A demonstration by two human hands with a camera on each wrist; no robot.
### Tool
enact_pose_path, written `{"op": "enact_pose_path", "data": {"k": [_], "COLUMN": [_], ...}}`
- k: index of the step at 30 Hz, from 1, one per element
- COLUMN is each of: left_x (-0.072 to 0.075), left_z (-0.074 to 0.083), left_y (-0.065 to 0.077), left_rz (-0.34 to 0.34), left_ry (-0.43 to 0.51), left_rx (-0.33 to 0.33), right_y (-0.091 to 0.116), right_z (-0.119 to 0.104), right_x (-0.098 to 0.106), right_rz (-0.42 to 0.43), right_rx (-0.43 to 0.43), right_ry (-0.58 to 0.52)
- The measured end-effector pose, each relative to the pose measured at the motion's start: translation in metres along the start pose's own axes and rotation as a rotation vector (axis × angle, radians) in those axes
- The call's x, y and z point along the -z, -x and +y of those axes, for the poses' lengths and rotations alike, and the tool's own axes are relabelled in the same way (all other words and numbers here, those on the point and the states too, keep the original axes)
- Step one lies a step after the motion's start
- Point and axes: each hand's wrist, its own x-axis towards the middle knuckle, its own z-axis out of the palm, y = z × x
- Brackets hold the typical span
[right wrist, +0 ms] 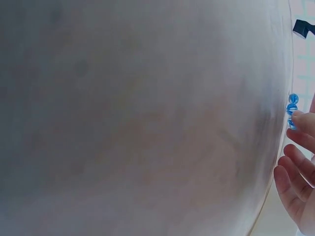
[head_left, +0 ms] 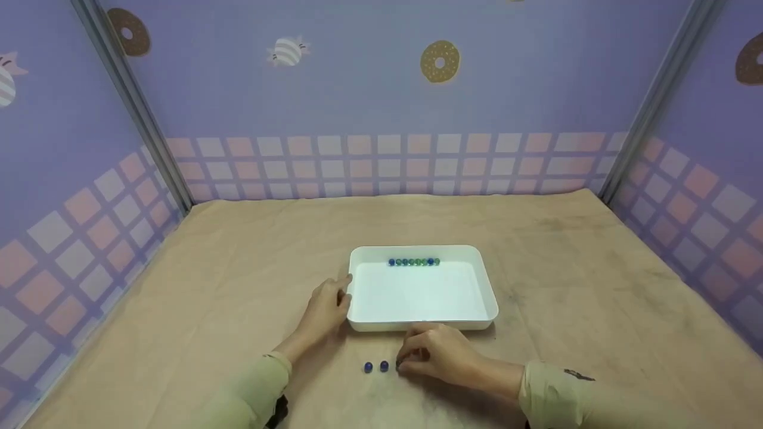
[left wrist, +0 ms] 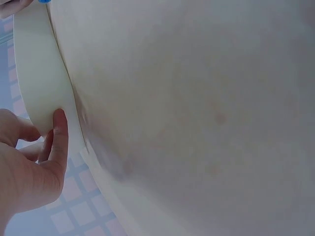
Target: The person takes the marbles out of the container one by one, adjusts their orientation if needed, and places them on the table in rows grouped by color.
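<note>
A white rectangular tray (head_left: 424,295) lies on the brown covering. Near its far wall, several blue and green glass marbles (head_left: 414,262) form a line. My left hand (head_left: 325,304) touches the tray's left side; in the left wrist view its fingers (left wrist: 59,128) rest against the pale outer wall. Below the tray's near edge, my right hand (head_left: 438,351) pinches a marble (head_left: 399,364) between thumb and index finger, mostly covered by the fingertips. Two dark blue marbles (head_left: 376,367) sit just left of it. Blue marbles (right wrist: 293,103) also show beside the right fingertips in the right wrist view.
Brown paper-like covering (head_left: 250,268) spreads around the tray. Purple walls with pink and white checks (head_left: 387,161) enclose the table at the back and both sides, with grey metal posts (head_left: 656,101) at the corners.
</note>
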Motion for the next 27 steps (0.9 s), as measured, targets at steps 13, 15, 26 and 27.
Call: {"op": "enact_pose_path", "data": {"k": [13, 15, 26, 27], "left_x": [-0.0001, 0.0002, 0.0013, 0.0016], "left_z": [-0.0001, 0.0004, 0.0018, 0.0018], "left_y": [0.0001, -0.0002, -0.0006, -0.0004], "left_rz": [0.011, 0.01, -0.004, -0.005], "left_ry": [-0.012, -0.01, 0.015, 0.018], "left_rx": [-0.005, 0.005, 0.016, 0.013], "right_y": [-0.0016, -0.0015, 0.0005, 0.0007], "right_z": [0.0009, 0.001, 0.0003, 0.0003], "right_x": [-0.0029, -0.003, -0.0014, -0.0012], "right_rz": [-0.01, -0.013, 0.0, 0.002], "right_rx": [-0.016, -0.018, 0.021, 0.029], "right_ry": [-0.01, -0.008, 0.031, 0.035]}}
